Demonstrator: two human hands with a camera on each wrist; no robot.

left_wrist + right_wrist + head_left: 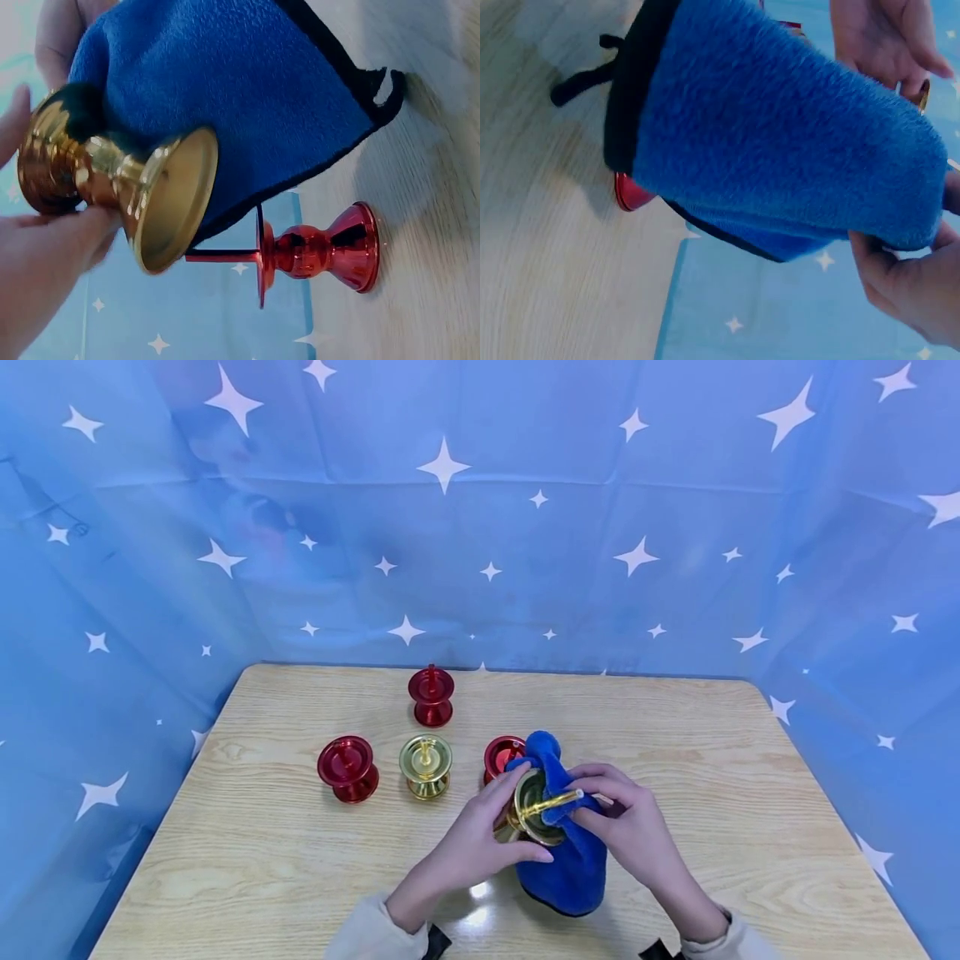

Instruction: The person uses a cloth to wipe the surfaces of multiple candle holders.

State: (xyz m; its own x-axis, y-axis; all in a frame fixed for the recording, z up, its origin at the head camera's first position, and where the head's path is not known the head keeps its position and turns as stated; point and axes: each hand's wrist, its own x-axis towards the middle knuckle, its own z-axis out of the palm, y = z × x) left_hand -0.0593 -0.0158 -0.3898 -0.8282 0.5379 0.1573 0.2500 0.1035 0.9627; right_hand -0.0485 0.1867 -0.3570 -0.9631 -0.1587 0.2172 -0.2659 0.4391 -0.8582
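Gold candleholder (532, 811) tilts, held by the curled left hand (480, 841), while the right hand (636, 820) apparently pinches blue cloth (567, 867).

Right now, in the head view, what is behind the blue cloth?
Partly behind the blue cloth stands a red candle holder. Its top shows; its base is covered, and anything else there is hidden.

gold holder (105, 169): glossy, smooth metal | blue cloth (225, 97): matt, plush | red holder (304, 251): glossy metal | tabletop (750, 827): wood-grained

blue cloth (570, 870) partly hides one red candlestick (497, 757); sleeves (375, 933) cropped.
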